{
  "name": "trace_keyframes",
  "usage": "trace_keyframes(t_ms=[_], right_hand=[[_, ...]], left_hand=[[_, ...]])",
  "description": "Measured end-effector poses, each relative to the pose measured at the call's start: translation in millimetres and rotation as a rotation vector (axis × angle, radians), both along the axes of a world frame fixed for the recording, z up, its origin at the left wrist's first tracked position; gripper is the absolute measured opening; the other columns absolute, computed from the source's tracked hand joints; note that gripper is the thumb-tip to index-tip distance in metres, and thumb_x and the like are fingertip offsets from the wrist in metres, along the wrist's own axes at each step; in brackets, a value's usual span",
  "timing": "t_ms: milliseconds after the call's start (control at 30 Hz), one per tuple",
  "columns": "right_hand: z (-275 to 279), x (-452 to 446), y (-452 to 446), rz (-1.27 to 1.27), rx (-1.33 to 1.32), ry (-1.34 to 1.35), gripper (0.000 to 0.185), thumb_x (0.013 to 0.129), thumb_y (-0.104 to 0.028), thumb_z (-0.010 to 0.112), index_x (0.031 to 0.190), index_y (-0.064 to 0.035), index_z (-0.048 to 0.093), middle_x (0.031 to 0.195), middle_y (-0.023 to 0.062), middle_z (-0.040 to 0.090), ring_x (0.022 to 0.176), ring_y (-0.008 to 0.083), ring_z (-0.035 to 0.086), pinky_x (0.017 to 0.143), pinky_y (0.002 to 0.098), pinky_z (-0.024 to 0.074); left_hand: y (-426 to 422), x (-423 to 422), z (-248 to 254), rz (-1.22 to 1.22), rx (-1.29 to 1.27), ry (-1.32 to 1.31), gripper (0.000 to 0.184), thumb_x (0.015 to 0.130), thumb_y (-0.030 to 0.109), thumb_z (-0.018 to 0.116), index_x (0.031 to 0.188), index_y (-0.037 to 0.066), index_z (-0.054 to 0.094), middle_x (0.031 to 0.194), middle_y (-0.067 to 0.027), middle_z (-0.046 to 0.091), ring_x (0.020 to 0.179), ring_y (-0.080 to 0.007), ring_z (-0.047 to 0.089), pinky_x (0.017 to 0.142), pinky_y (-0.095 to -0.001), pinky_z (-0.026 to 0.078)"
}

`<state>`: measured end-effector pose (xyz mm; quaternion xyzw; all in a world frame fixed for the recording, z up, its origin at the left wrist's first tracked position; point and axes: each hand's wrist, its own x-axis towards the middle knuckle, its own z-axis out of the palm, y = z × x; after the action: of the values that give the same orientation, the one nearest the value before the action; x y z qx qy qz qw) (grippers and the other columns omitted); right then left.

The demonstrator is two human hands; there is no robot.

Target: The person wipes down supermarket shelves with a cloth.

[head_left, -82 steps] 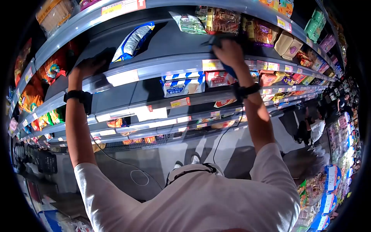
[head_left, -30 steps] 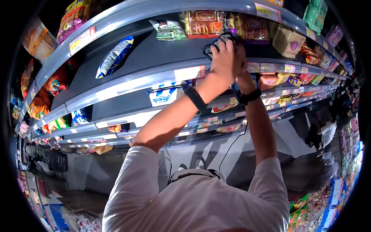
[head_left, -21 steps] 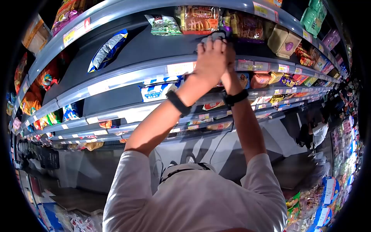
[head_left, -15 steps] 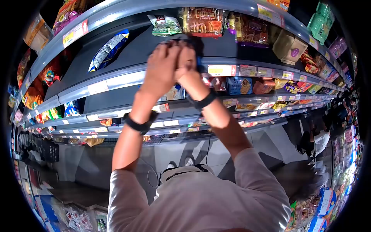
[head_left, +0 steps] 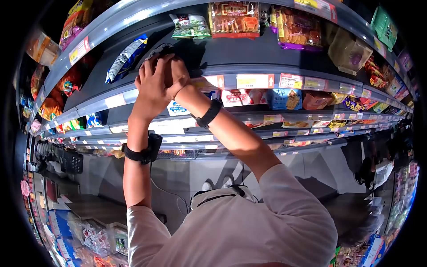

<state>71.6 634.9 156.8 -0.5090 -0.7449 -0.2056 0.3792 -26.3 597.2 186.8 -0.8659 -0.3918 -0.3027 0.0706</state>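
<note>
My left hand (head_left: 151, 86) and my right hand (head_left: 177, 74) are pressed together at the front of a dark grey shelf (head_left: 240, 55). Their fingers curl over a dark thing (head_left: 159, 50) that is mostly hidden, so its kind cannot be made out. Just left of the hands a blue and silver snack packet (head_left: 126, 58) lies slanted on the shelf. Behind them, further right, stand a green and white packet (head_left: 190, 26) and a clear pack of biscuits (head_left: 234, 20). Each wrist wears a black band.
A purple-edged biscuit pack (head_left: 298, 29) and a beige carton (head_left: 350, 51) sit to the right on this shelf. Price labels (head_left: 255, 81) line its front rail. Lower shelves hold more packets, including a blue box (head_left: 285, 99). A black basket (head_left: 73, 163) is at floor level, left.
Both hands have moved left along the shelf together, closer to the blue and silver packet. The packets on the right appear shifted slightly in view.
</note>
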Motion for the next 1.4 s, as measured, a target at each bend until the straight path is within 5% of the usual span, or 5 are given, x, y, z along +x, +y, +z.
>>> trace_keyframes(t_ms=[367, 600, 700, 1233, 1400], right_hand=[[-19, 109, -36, -0.079, 0.026, 0.115, 0.025, 0.085, -0.032, 0.061, 0.100, -0.0120, 0.062, 0.096, 0.0113, 0.065, 0.085, 0.0294, 0.065, 0.066, 0.0414, 0.0518], [-4, 112, -50, -0.154, 0.225, 0.022, 0.030, 0.085, -0.033, 0.060, 0.103, -0.0091, 0.062, 0.098, 0.0134, 0.064, 0.085, 0.0314, 0.064, 0.065, 0.0435, 0.0522], [3, 88, -45, -0.290, 0.125, -0.030, 0.031, 0.083, -0.031, 0.061, 0.105, -0.0082, 0.064, 0.098, 0.0144, 0.065, 0.086, 0.0333, 0.064, 0.067, 0.0427, 0.0533], [-5, -99, 30, -0.271, 0.212, -0.009, 0.025, 0.081, -0.024, 0.059, 0.093, -0.0023, 0.063, 0.094, 0.0151, 0.064, 0.089, 0.0342, 0.061, 0.070, 0.0445, 0.0515], [8, -97, 20, -0.261, 0.123, 0.054, 0.020, 0.071, -0.026, 0.069, 0.077, -0.0077, 0.067, 0.094, 0.0143, 0.065, 0.087, 0.0337, 0.062, 0.071, 0.0456, 0.0512]], left_hand=[[-21, 93, -10, -0.239, 0.007, -0.080, 0.077, 0.073, 0.059, 0.073, 0.133, 0.015, 0.052, 0.129, -0.0213, 0.046, 0.128, -0.0493, 0.036, 0.094, -0.0643, 0.036], [-13, 96, -14, -0.382, 0.135, -0.249, 0.061, 0.089, 0.053, 0.059, 0.132, 0.009, 0.052, 0.132, -0.0270, 0.047, 0.126, -0.0521, 0.041, 0.096, -0.0679, 0.034], [-6, 57, -7, -0.375, 0.190, -0.111, 0.055, 0.095, 0.047, 0.055, 0.137, 0.011, 0.050, 0.131, -0.0245, 0.050, 0.126, -0.0419, 0.045, 0.101, -0.0563, 0.036], [74, -144, -5, -0.505, 0.071, -0.129, 0.056, 0.092, 0.040, 0.061, 0.138, 0.009, 0.053, 0.139, -0.0224, 0.048, 0.134, -0.0445, 0.039, 0.112, -0.0597, 0.026], [65, -179, 21, -0.637, -0.038, -0.373, 0.036, 0.080, 0.012, 0.072, 0.115, 0.006, 0.067, 0.127, -0.0169, 0.058, 0.118, -0.0388, 0.055, 0.105, -0.0463, 0.043]])
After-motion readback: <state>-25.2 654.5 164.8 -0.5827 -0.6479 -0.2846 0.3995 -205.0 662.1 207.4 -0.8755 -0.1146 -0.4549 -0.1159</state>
